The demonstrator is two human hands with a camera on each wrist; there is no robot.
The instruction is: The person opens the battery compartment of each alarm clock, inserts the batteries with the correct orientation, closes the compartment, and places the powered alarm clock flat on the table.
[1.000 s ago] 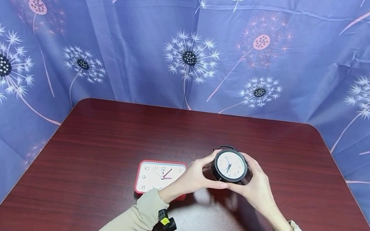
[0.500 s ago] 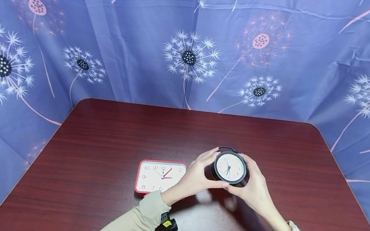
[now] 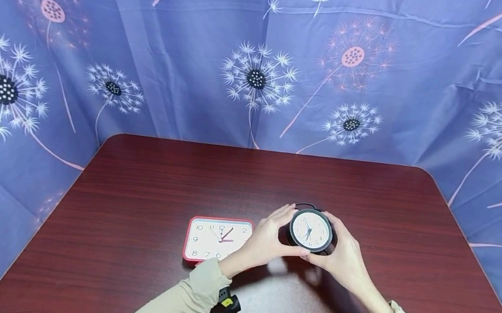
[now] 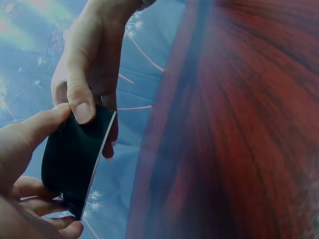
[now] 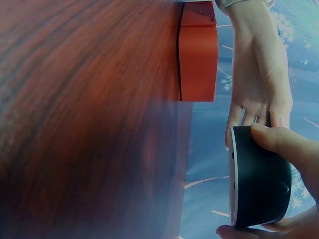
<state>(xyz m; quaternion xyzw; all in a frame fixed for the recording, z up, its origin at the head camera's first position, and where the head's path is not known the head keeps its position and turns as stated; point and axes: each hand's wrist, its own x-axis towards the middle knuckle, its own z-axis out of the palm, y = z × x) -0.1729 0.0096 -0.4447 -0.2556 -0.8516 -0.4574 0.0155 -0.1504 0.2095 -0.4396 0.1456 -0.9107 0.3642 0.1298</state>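
Note:
Between both hands is a round black alarm clock [image 3: 311, 231] with a white dial and a thin handle at its top. Its face is turned up toward the head camera. My left hand [image 3: 264, 241] grips the clock's left side, thumb along the lower edge. On the opposite side my right hand [image 3: 346, 256] holds it, and the thumb tips meet below the dial. Both wrist views show the black side of the clock [image 4: 75, 157] off the tabletop. A red rectangular clock [image 3: 210, 241] lies face up beside my left forearm, which covers its lower right part.
The dark red wooden table [image 3: 142, 178] has rounded far corners. Behind it and along its sides hangs a blue curtain [image 3: 187, 62] with dandelion prints. In the right wrist view, the red clock's side [image 5: 198, 62] rises from the tabletop near the left wrist.
The black alarm clock has come slightly nearer to me in both hands. My left hand has shifted a little, showing more of the red clock. The red clock stays in place.

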